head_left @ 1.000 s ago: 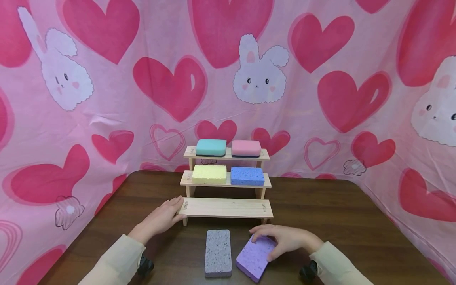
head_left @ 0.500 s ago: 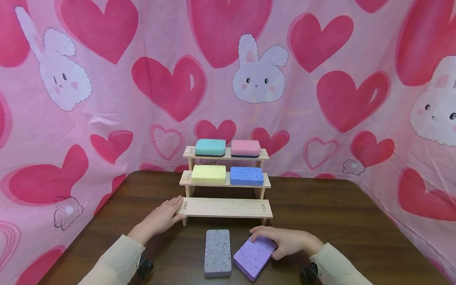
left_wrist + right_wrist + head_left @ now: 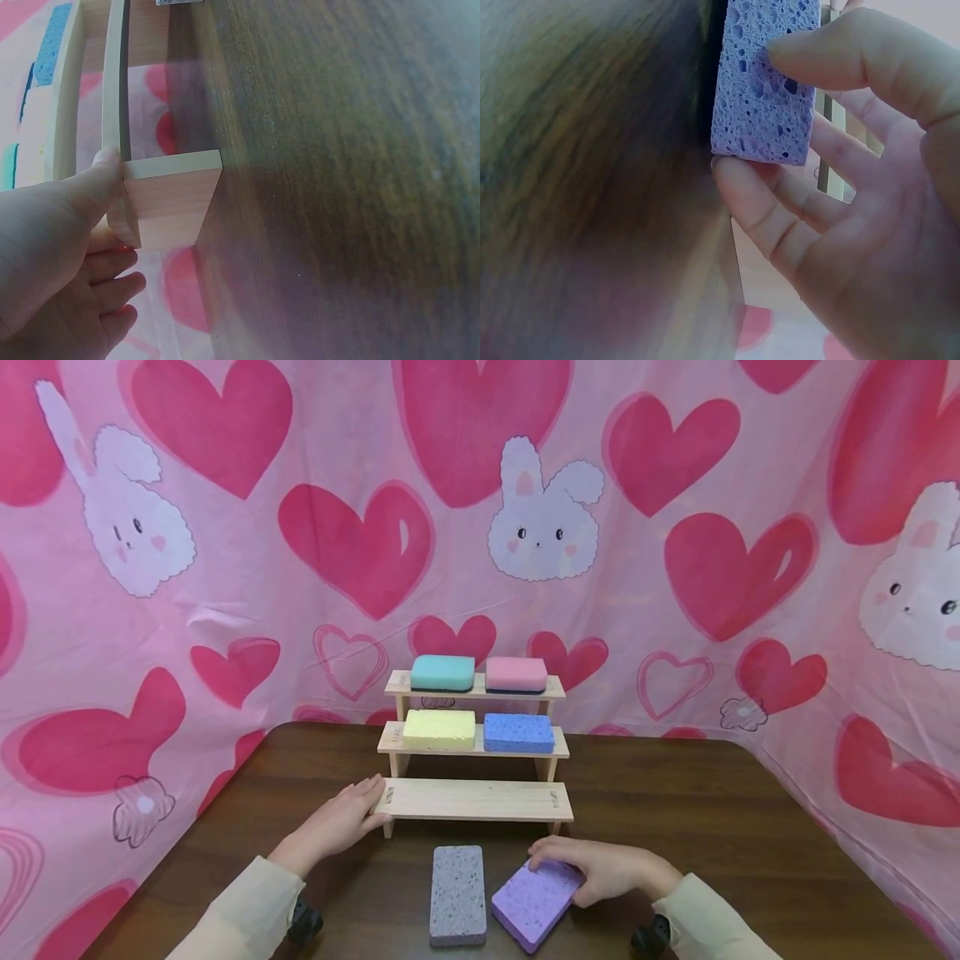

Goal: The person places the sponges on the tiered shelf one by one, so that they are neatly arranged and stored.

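Note:
A three-step wooden display stand (image 3: 474,799) is at the table's middle, with nothing lying on its lowest step. My left hand (image 3: 330,822) holds the left end of that step; in the left wrist view the thumb (image 3: 105,169) presses on the board's edge. In front of the stand, my right hand (image 3: 609,870) grips a purple sponge (image 3: 534,908), which lies turned at an angle. Up close in the right wrist view, the thumb (image 3: 817,56) sits against the sponge's porous side, and other fingers reach its end and far side. A grey sponge (image 3: 458,896) lies to its left.
On the middle step are a yellow sponge (image 3: 439,729) and a blue sponge (image 3: 519,732). The top step carries a teal sponge (image 3: 442,672) and a pink sponge (image 3: 516,674). A pink heart-and-rabbit cloth (image 3: 457,568) hangs behind the dark wooden table (image 3: 675,802).
The purple sponge has turned slightly and shifted a little left, and my right thumb has moved along its side. My left hand stays on the stand.

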`<action>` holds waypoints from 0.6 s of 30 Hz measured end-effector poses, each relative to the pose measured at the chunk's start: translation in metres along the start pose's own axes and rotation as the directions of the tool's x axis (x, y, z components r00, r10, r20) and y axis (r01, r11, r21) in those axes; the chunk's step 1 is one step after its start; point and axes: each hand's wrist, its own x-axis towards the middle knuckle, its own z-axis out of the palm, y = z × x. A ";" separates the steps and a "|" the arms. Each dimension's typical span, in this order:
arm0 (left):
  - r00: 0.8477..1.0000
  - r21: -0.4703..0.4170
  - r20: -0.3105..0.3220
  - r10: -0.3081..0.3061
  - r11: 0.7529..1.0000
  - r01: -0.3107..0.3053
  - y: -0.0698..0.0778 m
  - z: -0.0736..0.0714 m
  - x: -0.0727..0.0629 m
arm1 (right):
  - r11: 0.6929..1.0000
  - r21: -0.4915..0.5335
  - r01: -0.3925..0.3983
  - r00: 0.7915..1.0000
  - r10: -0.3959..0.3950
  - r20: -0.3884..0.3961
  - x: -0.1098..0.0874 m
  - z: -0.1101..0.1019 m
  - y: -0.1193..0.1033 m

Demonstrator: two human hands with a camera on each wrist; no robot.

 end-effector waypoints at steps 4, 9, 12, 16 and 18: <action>1.000 -0.002 0.002 -0.003 1.000 0.003 0.000 -0.001 0.000 | 0.999 -0.019 -0.049 0.999 0.049 -0.020 -0.002 -0.003 -0.002; 1.000 -0.003 0.004 -0.002 1.000 0.002 0.000 -0.001 0.000 | 0.996 -0.028 -0.084 0.996 0.083 -0.039 -0.004 -0.006 -0.004; 1.000 -0.006 0.005 -0.010 1.000 0.010 0.000 0.000 0.000 | 0.997 -0.045 -0.067 0.997 0.064 -0.051 -0.004 -0.007 -0.004; 1.000 -0.010 0.008 -0.020 1.000 0.020 0.000 0.001 0.000 | 0.997 -0.065 -0.033 0.997 0.028 -0.075 -0.005 -0.009 -0.005; 1.000 -0.009 0.010 -0.020 1.000 0.020 0.000 0.001 0.001 | 0.998 -0.062 -0.013 0.996 0.008 -0.086 -0.005 -0.010 -0.006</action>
